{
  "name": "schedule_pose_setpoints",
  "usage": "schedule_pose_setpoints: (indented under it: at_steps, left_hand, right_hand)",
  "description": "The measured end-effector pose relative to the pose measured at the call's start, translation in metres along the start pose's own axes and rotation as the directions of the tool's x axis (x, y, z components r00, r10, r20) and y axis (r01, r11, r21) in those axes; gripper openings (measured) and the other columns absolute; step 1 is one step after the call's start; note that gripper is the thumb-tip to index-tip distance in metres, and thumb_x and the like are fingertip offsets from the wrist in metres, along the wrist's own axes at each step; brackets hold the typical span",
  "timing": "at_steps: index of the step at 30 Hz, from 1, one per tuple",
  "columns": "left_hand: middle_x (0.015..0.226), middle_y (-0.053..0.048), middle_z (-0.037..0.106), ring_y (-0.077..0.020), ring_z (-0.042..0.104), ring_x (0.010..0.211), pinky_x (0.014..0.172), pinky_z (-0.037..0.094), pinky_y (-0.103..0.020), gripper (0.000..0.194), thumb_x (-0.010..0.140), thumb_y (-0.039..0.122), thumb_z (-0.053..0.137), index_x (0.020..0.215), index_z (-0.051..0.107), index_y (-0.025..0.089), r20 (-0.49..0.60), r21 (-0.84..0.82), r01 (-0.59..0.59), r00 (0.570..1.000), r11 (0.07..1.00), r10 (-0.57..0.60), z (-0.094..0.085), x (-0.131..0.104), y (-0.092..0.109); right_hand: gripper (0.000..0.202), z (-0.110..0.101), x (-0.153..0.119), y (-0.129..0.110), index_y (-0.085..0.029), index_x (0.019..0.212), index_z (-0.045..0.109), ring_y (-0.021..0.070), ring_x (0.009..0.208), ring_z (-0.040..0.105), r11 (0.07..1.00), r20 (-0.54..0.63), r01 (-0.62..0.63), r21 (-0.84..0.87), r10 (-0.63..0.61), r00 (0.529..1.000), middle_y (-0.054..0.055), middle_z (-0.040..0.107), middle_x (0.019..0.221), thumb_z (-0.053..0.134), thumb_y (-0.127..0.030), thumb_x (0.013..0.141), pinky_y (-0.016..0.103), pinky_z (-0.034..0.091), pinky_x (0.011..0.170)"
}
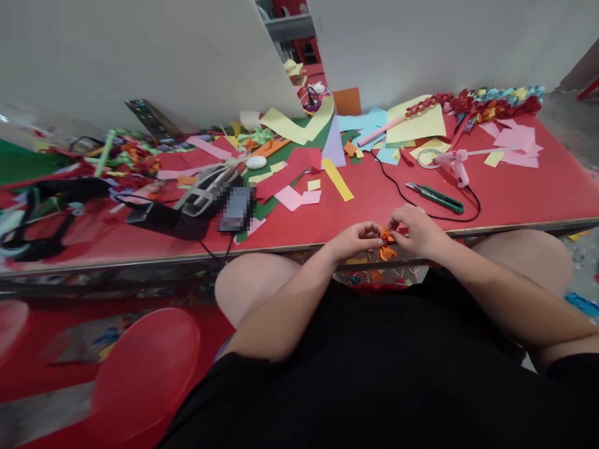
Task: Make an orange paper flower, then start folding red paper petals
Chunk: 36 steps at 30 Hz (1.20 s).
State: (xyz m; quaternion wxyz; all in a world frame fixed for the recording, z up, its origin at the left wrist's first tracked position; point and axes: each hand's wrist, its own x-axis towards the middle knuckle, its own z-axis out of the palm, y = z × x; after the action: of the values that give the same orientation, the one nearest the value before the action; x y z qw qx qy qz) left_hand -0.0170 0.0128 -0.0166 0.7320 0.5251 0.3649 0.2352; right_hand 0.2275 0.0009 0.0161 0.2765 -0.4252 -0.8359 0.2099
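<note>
Between my two hands, at the front edge of the red table (299, 232), is an orange folded-paper flower (387, 252) with pointed petals. The fingers of my left hand (358, 240) pinch it from the left. My right hand (414, 231) grips it from the right with thumb and fingers. Just beyond my right hand lies a green box cutter (435, 197). A pink hot glue gun (456, 165) rests farther back, its black cord curling around the cutter. A yellow paper strip (337, 179) lies beyond my left hand.
Coloured paper scraps (292, 174) cover the back of the table. At the right back lies a heap of paper flower chains (505, 103). Leftward are a phone (236, 209), a case (208, 190) and a black adapter (163, 219). A red stool (145, 374) stands at lower left.
</note>
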Motion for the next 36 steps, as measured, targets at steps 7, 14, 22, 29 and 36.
schedule_pose_setpoints:
  at_steps: [7, 14, 22, 29, 36]
  left_hand:
    - [0.097, -0.001, 0.075, -0.0112, 0.07, 0.086, 0.077, 0.05, -0.023, 0.055, 0.074, 0.044, 0.107, 0.107, 0.072, 0.018, -0.08, -0.071, -0.017, 0.997, 0.997, 0.012, 0.002, -0.002, 0.001]
    - [0.095, 0.0, 0.075, -0.01, 0.072, 0.084, 0.077, 0.053, -0.021, 0.053, 0.072, 0.038, 0.109, 0.104, 0.072, 0.017, -0.094, -0.146, -0.026, 0.995, 0.989, 0.012, 0.004, -0.001, 0.001]
    - [0.092, -0.001, 0.079, -0.0114, 0.077, 0.081, 0.076, 0.059, -0.021, 0.064, 0.063, 0.04, 0.115, 0.099, 0.067, 0.017, -0.059, -0.276, -0.051, 0.998, 0.96, 0.036, 0.002, 0.002, -0.003]
    - [0.084, 0.002, 0.075, -0.0109, 0.074, 0.073, 0.072, 0.059, -0.022, 0.062, 0.066, 0.045, 0.114, 0.09, 0.064, 0.018, -0.122, -0.215, -0.19, 0.978, 0.958, 0.167, 0.004, 0.001, 0.0]
    - [0.092, -0.002, 0.077, -0.0141, 0.076, 0.085, 0.083, 0.06, -0.026, 0.055, 0.072, 0.046, 0.111, 0.095, 0.07, 0.017, -0.053, -0.112, -0.27, 0.963, 0.956, 0.266, 0.007, -0.004, 0.004]
  right_hand:
    - [0.01, -0.003, 0.002, 0.003, -0.026, 0.1, 0.08, 0.031, 0.102, 0.068, 0.984, -0.06, 0.163, -0.072, -0.168, 0.984, 0.006, 0.083, 0.096, 0.075, -0.018, 0.098, 0.049, 0.044, 0.099]
    - [0.01, 0.0, 0.009, 0.011, -0.025, 0.095, 0.077, 0.0299, 0.097, 0.066, 0.972, -0.023, 0.227, -0.057, -0.229, 0.973, 0.008, 0.081, 0.094, 0.071, -0.018, 0.1, 0.046, 0.049, 0.093]
    - [0.013, -0.015, 0.004, -0.001, -0.026, 0.111, 0.077, 0.0319, 0.108, 0.072, 0.971, -0.17, 0.23, 0.068, -0.216, 0.961, 0.01, 0.082, 0.112, 0.077, -0.029, 0.099, 0.051, 0.056, 0.1]
    - [0.026, -0.018, 0.0, -0.002, -0.024, 0.123, 0.078, 0.0269, 0.105, 0.075, 0.922, -0.196, 0.108, 0.373, -0.035, 0.98, 0.011, 0.08, 0.118, 0.071, -0.035, 0.101, 0.043, 0.063, 0.089]
    - [0.033, 0.0, 0.003, 0.006, -0.023, 0.112, 0.083, 0.0224, 0.09, 0.08, 0.773, -0.051, -0.118, 0.624, 0.191, 0.98, 0.008, 0.085, 0.104, 0.086, -0.049, 0.092, 0.036, 0.066, 0.08]
